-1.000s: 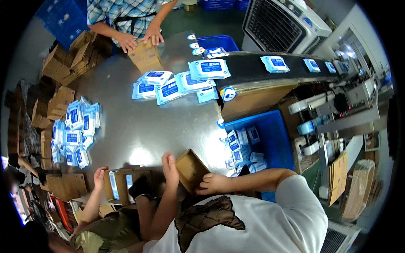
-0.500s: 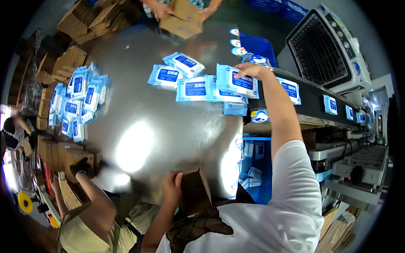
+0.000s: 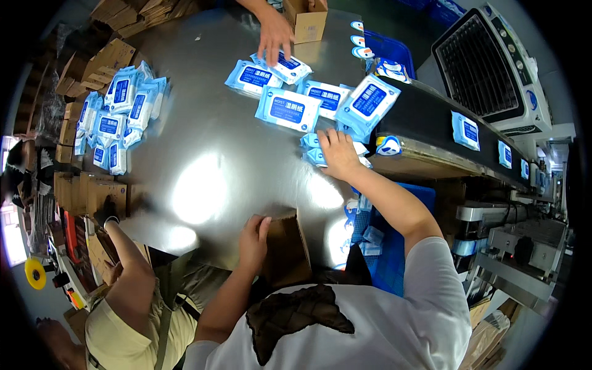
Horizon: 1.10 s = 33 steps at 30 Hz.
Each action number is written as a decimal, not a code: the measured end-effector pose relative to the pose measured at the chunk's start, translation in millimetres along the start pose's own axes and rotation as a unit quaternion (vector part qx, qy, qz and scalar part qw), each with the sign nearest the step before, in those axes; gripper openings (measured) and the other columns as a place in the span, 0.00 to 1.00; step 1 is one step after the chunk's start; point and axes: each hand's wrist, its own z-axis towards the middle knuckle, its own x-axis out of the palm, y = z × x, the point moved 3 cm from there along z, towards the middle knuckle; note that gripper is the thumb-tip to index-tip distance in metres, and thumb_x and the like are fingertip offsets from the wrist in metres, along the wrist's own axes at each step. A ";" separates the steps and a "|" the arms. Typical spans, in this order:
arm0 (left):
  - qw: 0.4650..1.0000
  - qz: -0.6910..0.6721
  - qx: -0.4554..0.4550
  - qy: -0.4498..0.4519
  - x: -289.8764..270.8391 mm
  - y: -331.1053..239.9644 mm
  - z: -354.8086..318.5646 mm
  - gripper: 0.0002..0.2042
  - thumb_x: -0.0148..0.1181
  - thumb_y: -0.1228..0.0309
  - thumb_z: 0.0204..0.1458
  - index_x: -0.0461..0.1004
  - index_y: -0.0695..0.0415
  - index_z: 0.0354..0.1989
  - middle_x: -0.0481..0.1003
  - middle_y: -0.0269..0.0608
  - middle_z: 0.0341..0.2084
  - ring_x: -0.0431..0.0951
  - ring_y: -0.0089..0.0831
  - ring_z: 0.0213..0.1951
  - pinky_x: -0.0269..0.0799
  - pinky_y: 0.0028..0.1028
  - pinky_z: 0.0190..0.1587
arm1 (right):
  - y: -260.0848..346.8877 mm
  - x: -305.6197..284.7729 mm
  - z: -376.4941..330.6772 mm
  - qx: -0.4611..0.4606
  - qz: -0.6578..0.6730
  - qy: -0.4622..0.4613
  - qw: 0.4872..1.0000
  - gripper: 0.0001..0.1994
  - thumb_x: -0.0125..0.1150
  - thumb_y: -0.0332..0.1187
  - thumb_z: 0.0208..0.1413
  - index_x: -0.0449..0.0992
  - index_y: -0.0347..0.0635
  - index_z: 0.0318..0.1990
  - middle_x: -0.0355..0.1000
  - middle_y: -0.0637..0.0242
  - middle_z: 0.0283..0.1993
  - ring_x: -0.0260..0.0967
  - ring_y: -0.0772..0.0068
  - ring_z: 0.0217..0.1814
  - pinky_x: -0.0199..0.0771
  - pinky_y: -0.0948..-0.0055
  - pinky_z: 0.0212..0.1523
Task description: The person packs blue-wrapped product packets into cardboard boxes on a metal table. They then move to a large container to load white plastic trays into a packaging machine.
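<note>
My left hand (image 3: pixel 251 243) is closed on the edge of an open brown cardboard box (image 3: pixel 287 251), upright at the table's near edge. My right hand (image 3: pixel 338 153) grips light-blue and white packs of wet wipes (image 3: pixel 313 155) at the table's right side; its palm and fingers partly hide them. Just beyond my right hand, one wipes pack (image 3: pixel 369 106) leans at a slant over others by the belt's end. Another wipes pack (image 3: pixel 287 110) lies flat to its left, with more packs behind.
Across the table, a co-worker's hand (image 3: pixel 275 37) touches a pack beside a cardboard box (image 3: pixel 309 26). A pile of packs (image 3: pixel 111 126) stands at left. The conveyor belt (image 3: pixel 425 111) carries spaced packs. A blue crate (image 3: pixel 394 234) sits below it. Another worker's gloved hand (image 3: pixel 108 213) is at lower left.
My right hand has left the pack it held at the belt's end and moved nearer to other packs. The far co-worker's hand has come down onto a pack. My left hand still holds the box.
</note>
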 end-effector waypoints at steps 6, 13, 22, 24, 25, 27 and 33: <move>1.000 -0.003 0.012 -0.003 1.4 -1.7 1.0 0.15 0.53 0.62 0.60 0.70 0.65 0.32 0.71 0.52 0.24 0.70 0.43 0.27 0.67 0.35 0.32 | 1.4 -25.8 -47.3 0.115 0.254 -0.034 0.960 0.59 0.76 0.37 0.31 0.39 0.47 0.70 0.64 0.50 0.55 0.64 0.46 0.56 0.61 0.53 0.58; 0.997 -0.013 0.072 -0.016 0.1 -4.2 -4.1 0.14 0.57 0.63 0.58 0.71 0.64 0.33 0.72 0.46 0.23 0.71 0.31 0.28 0.68 0.29 0.35 | 53.6 52.8 -164.6 0.180 0.484 -0.293 0.805 0.61 0.78 0.38 0.34 0.33 0.42 0.70 0.59 0.47 0.61 0.60 0.53 0.63 0.57 0.60 0.65; 0.993 -0.035 0.107 -0.024 6.1 1.0 -8.8 0.13 0.63 0.63 0.52 0.77 0.62 0.32 0.77 0.47 0.29 0.77 0.39 0.33 0.71 0.32 0.38 | 83.3 -69.8 -210.6 0.243 0.796 -0.261 0.489 0.32 0.66 0.26 0.46 0.57 0.36 0.58 0.69 0.55 0.49 0.71 0.63 0.50 0.75 0.65 0.50; 0.992 0.011 0.122 -0.034 22.0 -11.6 -6.0 0.13 0.63 0.62 0.51 0.78 0.61 0.32 0.77 0.48 0.32 0.77 0.46 0.34 0.71 0.36 0.37 | 116.0 -85.9 -223.8 0.219 0.840 -0.241 0.434 0.31 0.67 0.29 0.45 0.60 0.35 0.57 0.71 0.57 0.47 0.71 0.63 0.51 0.73 0.64 0.54; 0.989 0.047 0.136 -0.026 25.9 -22.8 -7.8 0.12 0.61 0.62 0.52 0.79 0.59 0.31 0.77 0.49 0.33 0.77 0.48 0.35 0.71 0.38 0.36 | 126.1 -80.3 -223.7 0.209 0.824 -0.230 0.474 0.34 0.68 0.31 0.45 0.57 0.34 0.60 0.69 0.55 0.50 0.70 0.61 0.52 0.70 0.63 0.55; 0.982 0.049 0.174 -0.059 30.6 -26.8 -7.6 0.12 0.60 0.62 0.53 0.79 0.60 0.32 0.77 0.50 0.32 0.77 0.48 0.34 0.71 0.39 0.36 | 146.3 -77.5 -219.3 0.206 0.725 -0.249 0.608 0.43 0.70 0.35 0.44 0.50 0.33 0.65 0.65 0.49 0.55 0.66 0.54 0.56 0.66 0.62 0.58; 0.988 -0.149 0.026 0.021 50.5 5.6 16.9 0.10 0.63 0.67 0.52 0.79 0.63 0.32 0.79 0.47 0.27 0.78 0.35 0.29 0.72 0.32 0.37 | 189.1 -89.1 -210.3 0.322 0.306 -0.056 0.894 0.59 0.73 0.42 0.35 0.35 0.31 0.69 0.58 0.36 0.56 0.59 0.38 0.58 0.61 0.57 0.59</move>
